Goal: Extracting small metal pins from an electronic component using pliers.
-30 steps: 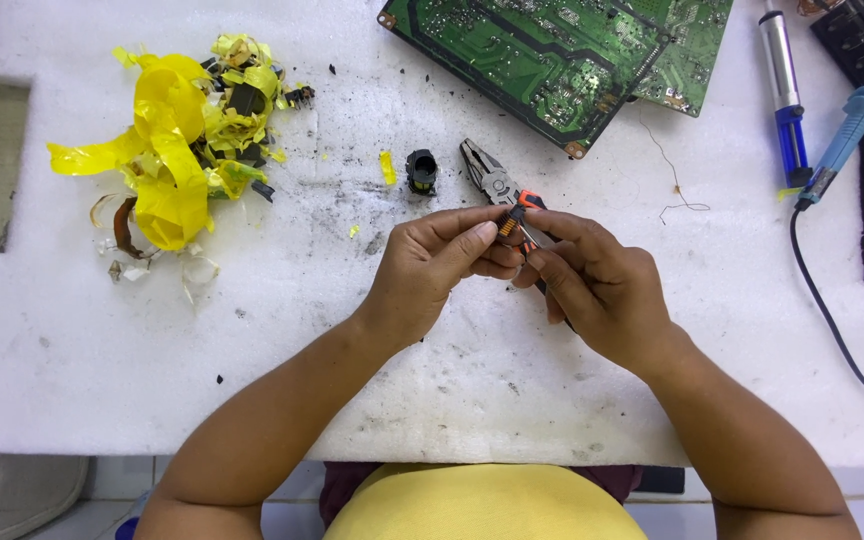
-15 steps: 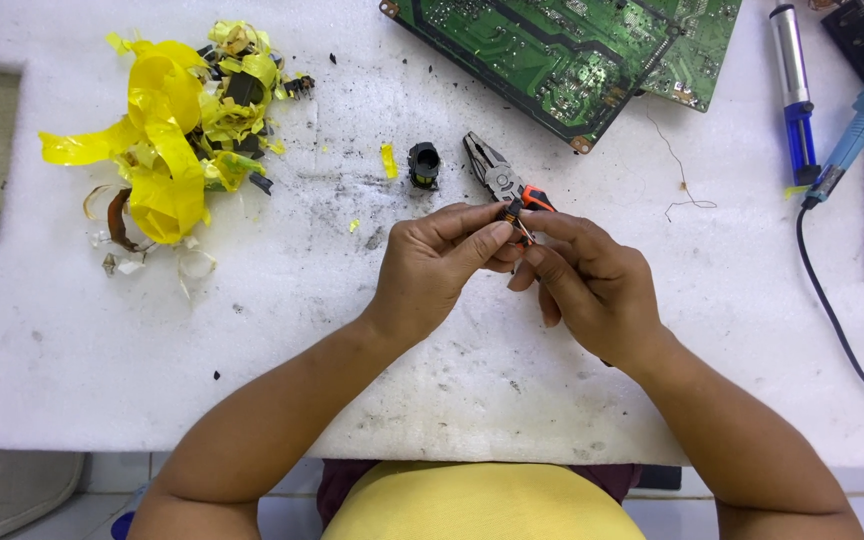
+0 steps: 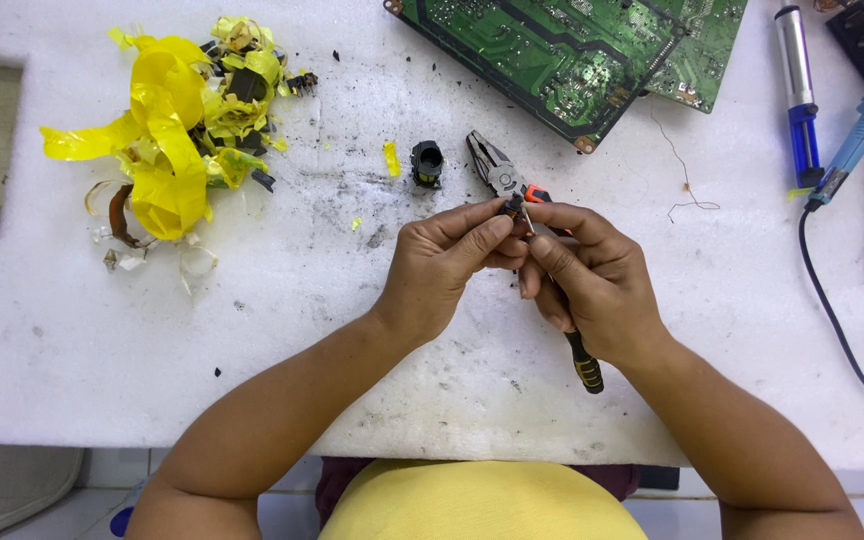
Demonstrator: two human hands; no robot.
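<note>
The white foam surface [image 3: 252,380] carries a green printed circuit board [image 3: 572,50] at the top edge and a heap of yellow tape scraps [image 3: 177,130] at upper left. The left hand [image 3: 447,265] and right hand [image 3: 592,280] meet at centre, above black-handled steel pliers [image 3: 497,172] lying on the surface. The fingers of both hands are pressed together, pinching a small dark component [image 3: 517,207] between them. A black cylindrical part [image 3: 426,163] stands just beside the plier head.

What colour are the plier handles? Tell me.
Black with orange and yellow bands, seen in the head view: pliers lying under the right hand.
</note>
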